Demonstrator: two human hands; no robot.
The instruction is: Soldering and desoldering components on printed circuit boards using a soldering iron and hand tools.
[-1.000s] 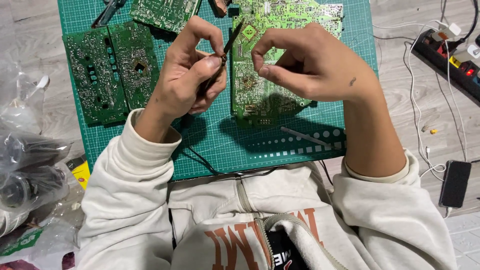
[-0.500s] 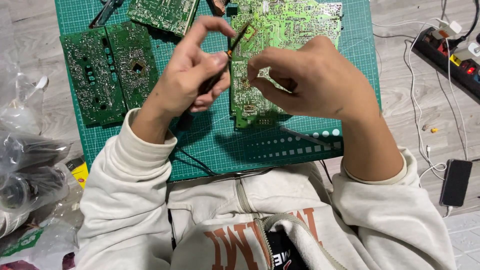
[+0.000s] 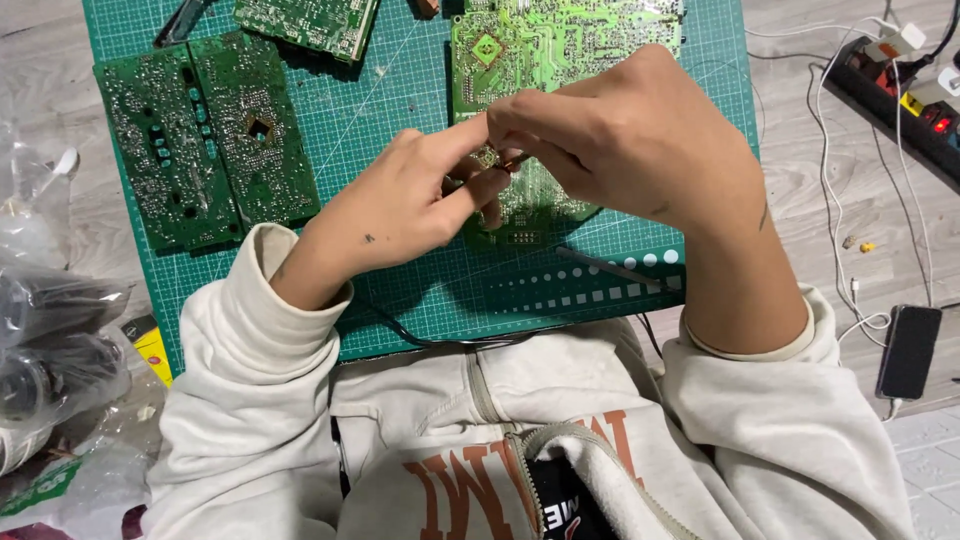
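**Small part pinched between two hands over a circuit board**

A small brownish tip of a thin tool or part (image 3: 512,160) is seen pinched where the fingertips of both hands meet; what it is cannot be told from this view. The left hand (image 3: 415,205) is closed around the lower end of it, index finger stretched forward, while the right hand (image 3: 630,150) is curled over from above, its thumb and forefinger pressed together on the same spot. Both hands are held just above a bright green circuit board (image 3: 560,45), which is laid solder-side up on a green cutting mat (image 3: 400,110) marked with a grid.

Two darker green boards (image 3: 205,135) are laid side by side on the left of the mat, and another board (image 3: 310,22) is partly cut off at the top edge. A thin grey rod (image 3: 610,268) is rested on the mat below the right wrist. A black cable (image 3: 420,338) is trailed along the mat's near edge. At far right, a power strip (image 3: 905,95) with white cords and a dark phone (image 3: 908,350) are seen on the wooden surface; clear plastic bags (image 3: 50,340) are piled at left. Cream sweatshirt sleeves (image 3: 240,400) are pushed back at both wrists.
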